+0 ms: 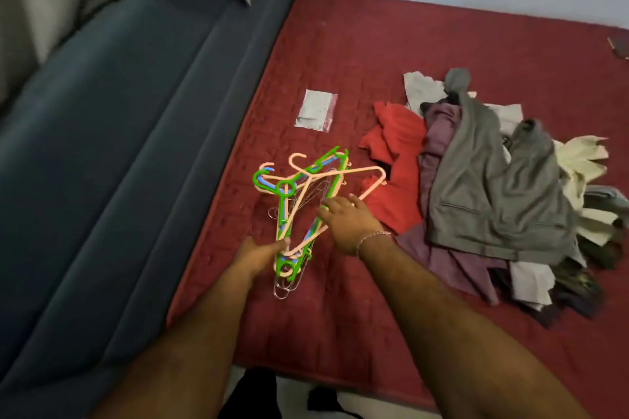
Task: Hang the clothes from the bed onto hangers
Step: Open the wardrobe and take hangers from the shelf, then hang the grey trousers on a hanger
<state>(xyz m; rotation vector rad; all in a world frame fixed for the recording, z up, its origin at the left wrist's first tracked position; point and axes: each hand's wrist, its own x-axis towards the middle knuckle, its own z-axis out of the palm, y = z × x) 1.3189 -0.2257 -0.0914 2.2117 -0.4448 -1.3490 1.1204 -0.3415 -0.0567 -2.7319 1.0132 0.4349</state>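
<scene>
Sorting out one hanger from the bundle, nothing hung yet.

Your left hand (263, 253) grips the tangled hangers (299, 201) at their lower end above the red bed (357, 54); your right hand (343, 219) rests relaxed fingers (328, 207) on them. Next, free the peach hanger (343, 177), then reach the clothes pile (483, 187) just beside.
</scene>
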